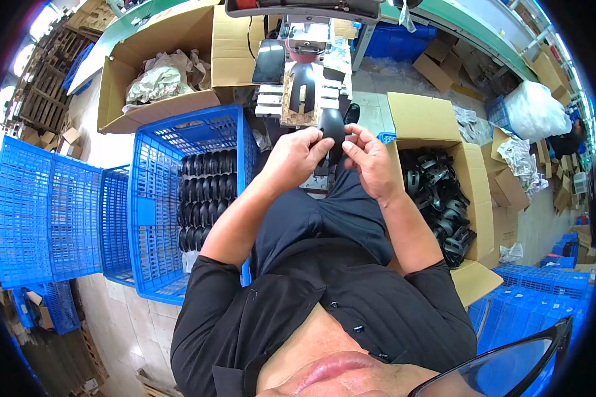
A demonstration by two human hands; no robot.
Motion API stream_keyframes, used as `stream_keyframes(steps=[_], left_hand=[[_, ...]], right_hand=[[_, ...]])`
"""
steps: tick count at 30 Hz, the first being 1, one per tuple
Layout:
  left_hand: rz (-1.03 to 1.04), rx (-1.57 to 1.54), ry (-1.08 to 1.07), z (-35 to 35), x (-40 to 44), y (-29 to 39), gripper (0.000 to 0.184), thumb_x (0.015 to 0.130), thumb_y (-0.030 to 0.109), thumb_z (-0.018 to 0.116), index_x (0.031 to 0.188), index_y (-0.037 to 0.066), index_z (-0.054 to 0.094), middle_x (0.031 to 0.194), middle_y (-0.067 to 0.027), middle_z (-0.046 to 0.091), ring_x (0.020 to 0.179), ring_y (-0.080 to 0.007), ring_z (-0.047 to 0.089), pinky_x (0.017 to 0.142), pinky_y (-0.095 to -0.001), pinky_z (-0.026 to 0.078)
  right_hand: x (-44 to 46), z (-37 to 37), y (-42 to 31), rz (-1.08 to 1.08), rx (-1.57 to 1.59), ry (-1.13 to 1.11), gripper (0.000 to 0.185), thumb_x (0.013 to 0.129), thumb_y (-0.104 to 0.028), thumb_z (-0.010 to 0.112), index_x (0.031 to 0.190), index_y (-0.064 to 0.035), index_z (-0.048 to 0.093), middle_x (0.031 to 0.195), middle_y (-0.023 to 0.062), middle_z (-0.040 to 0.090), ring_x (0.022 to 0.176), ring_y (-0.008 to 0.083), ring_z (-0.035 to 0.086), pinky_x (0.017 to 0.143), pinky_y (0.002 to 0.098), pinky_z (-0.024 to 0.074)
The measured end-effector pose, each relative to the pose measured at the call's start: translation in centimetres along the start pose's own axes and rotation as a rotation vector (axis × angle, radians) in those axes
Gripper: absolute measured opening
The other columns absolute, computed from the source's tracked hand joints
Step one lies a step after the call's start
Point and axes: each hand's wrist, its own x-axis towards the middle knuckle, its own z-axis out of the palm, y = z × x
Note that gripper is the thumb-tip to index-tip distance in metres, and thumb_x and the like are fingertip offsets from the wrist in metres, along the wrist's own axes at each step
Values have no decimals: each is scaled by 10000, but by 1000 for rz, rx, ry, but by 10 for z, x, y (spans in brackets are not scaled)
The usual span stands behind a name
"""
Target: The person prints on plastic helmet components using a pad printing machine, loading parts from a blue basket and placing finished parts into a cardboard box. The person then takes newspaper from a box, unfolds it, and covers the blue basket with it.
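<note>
Both hands are raised in front of the machine, around a glossy black curved part (331, 126). My left hand (297, 156) pinches its left edge between thumb and fingers. On the other side, my right hand (372, 161) has its thumb and fingers brought together near the part's right edge; what lies between them is too small to make out. Just beyond the hands, another black curved piece (302, 89) sits on the machine's worn fixture (290, 109).
A blue crate (139, 212) with rows of black parts (208, 188) stands at the left. An open carton (481, 192) of black parts is at the right. Another carton (172, 33) holds crumpled wrapping. Behind it runs a green bench (457, 36).
</note>
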Motion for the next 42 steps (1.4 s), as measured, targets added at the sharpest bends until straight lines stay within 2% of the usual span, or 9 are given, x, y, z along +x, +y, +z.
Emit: stream_keyframes(steps=[5,7,9,12,19,26,33,38,42], left_hand=[[149,0,37,-6,37,10,343,996,315,672,927,-21,686,791,-179,671,714,-291,660,686,-393,512],[166,341,310,-15,55,8,445,984,423,662,860,-4,668,825,-194,678,760,-399,665,687,-458,523],[187,547,597,-23,74,1,494,919,488,713,862,2,647,798,-187,684,790,-391,694,705,-468,548],[126,705,587,-17,99,-19,500,844,491,776,876,11,635,788,-183,700,798,-398,711,717,-472,568],[28,394,708,-51,63,-16,406,812,397,799,778,49,591,710,-171,661,688,-375,673,663,-438,540],[-135,319,713,-77,-22,-85,400,849,331,810,779,22,566,682,-127,602,595,-277,582,615,-391,516],[-832,529,461,-120,-162,-244,562,851,552,673,940,-2,697,981,-268,721,982,-443,689,861,-518,526],[-1411,506,-59,-125,-294,-333,561,727,372,769,1135,-12,746,1201,-237,717,1131,-368,698,997,-444,544],[-1559,444,-361,-100,-347,-356,528,705,274,831,1159,16,752,1265,-208,703,1183,-325,684,1039,-417,525]], right_hand=[[22,1,-19,-182,-214,70,396,971,-59,689,1342,14,571,999,16,683,799,72,571,690,230,480],[32,-5,-26,-217,-242,137,405,966,-59,696,1343,17,568,977,19,692,787,72,568,685,228,476],[44,-12,-27,-226,-214,146,401,956,-45,702,1331,11,574,956,22,700,771,65,565,664,225,461],[62,-9,-29,-227,-114,164,392,945,-29,703,1318,-13,584,948,13,698,757,57,573,638,225,454],[106,27,-18,-138,-97,20,392,952,-70,709,1325,-58,591,1001,-13,682,828,46,605,630,207,460],[133,52,4,-221,-202,95,555,829,-28,796,1331,0,562,899,25,599,683,83,547,554,232,465],[82,-17,14,-185,-352,180,437,963,-82,691,1373,-49,542,953,40,611,782,101,587,637,249,500],[32,-194,64,25,-695,487,543,946,-95,731,1418,42,500,1084,97,672,927,141,634,735,276,509],[-32,-326,112,248,-1259,504,441,909,-77,744,1299,52,583,1034,92,677,912,166,613,855,292,493]])
